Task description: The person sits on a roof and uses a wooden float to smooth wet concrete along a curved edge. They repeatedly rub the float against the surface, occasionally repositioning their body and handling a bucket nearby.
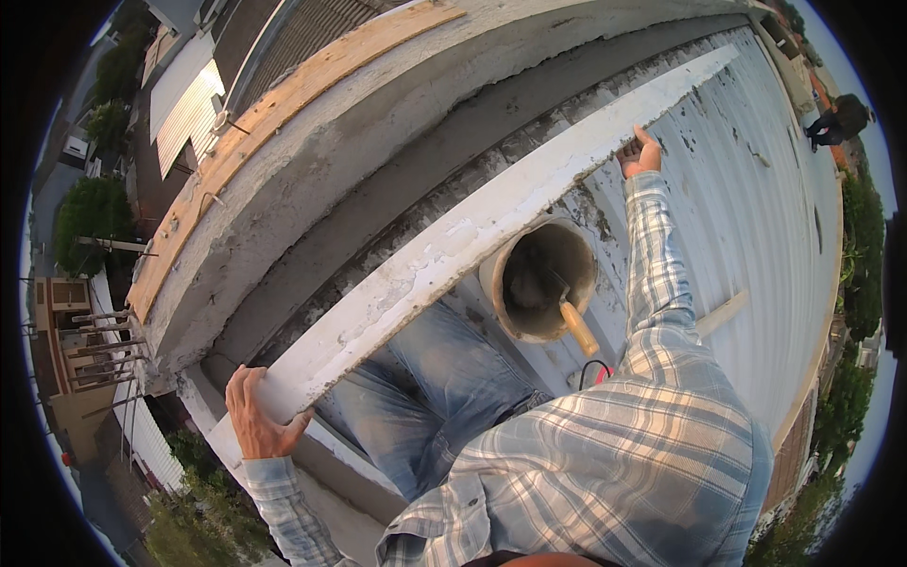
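Observation:
A long white board [472,236], chipped and smeared with mortar, slants across my lap and out toward the far right. My left hand [263,414] wraps around its near left end, fingers over the far side and thumb at the near edge. Farther along, my right hand [642,154] holds the board's near edge, its fingers partly hidden. Between the board and my right arm stands a mortar-stained bucket [498,293]. Grey mortar coats its inside. A trowel [578,328] rests in the bucket, its wooden handle sticking out over the rim toward me.
Beyond the board runs a rough cement parapet [331,151] topped by a wooden plank [312,104]; rooftops and trees lie below. Ribbed metal roofing [756,208] spreads right, with a wood offcut [723,314] on it. Rebar stubs [104,350] jut out left. Another person [836,121] stands far right.

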Available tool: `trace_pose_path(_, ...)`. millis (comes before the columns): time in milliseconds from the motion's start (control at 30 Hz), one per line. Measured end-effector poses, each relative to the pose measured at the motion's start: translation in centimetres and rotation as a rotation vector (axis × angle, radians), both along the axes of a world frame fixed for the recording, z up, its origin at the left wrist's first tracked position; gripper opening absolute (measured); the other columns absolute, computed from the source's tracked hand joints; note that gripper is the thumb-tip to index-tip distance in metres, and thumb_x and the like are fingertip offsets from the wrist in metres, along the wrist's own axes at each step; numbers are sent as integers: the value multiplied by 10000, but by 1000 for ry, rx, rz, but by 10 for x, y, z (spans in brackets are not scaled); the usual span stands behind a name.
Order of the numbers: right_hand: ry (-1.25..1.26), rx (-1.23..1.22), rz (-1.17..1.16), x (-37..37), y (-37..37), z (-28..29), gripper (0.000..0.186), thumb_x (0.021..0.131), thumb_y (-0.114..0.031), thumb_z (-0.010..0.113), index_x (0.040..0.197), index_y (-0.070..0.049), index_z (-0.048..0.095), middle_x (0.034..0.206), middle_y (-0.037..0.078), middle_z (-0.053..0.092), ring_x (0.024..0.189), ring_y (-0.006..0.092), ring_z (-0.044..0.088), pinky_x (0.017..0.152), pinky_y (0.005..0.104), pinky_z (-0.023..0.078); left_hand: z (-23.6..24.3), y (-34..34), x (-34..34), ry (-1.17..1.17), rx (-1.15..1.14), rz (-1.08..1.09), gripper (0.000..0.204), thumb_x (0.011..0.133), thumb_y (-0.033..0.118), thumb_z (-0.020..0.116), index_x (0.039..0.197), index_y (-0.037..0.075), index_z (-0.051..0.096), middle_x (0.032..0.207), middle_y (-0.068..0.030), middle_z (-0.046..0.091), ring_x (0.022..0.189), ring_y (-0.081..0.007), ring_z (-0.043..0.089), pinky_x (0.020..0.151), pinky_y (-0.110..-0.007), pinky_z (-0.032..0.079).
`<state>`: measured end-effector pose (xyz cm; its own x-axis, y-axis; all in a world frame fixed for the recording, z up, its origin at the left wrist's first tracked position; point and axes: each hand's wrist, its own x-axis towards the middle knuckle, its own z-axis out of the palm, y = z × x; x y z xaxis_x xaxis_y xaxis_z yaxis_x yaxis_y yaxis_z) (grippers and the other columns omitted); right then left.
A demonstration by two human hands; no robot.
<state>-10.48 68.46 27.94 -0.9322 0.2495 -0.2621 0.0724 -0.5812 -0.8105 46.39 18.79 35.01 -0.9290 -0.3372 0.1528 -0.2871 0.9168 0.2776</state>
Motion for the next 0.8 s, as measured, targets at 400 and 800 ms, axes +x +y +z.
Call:
trace_pose_path(400, -63, 141, -173, 30, 224, -62, 401, 986, -204, 609, 1274, 74, 581, 1305, 194, 612, 1196, 333, 592, 1039, 492, 479, 14, 138, 23, 71, 100, -80, 791, 575, 334, 828, 1254, 57, 531, 1151, -164, 611, 1051, -356, 585, 954, -504, 418)
trace_pose_path(800, 46, 267, -200, -6, 357, -53, 467, 1050, -197, 463, 1429, 75, 441, 1406, 193, 531, 1170, 357, 601, 1003, 522, 535, 4, 179, 19, 207, 171, -82, 773, 531, 320, 845, 1219, 60, 607, 1150, -140, 667, 1053, -343, 628, 943, -459, 466)
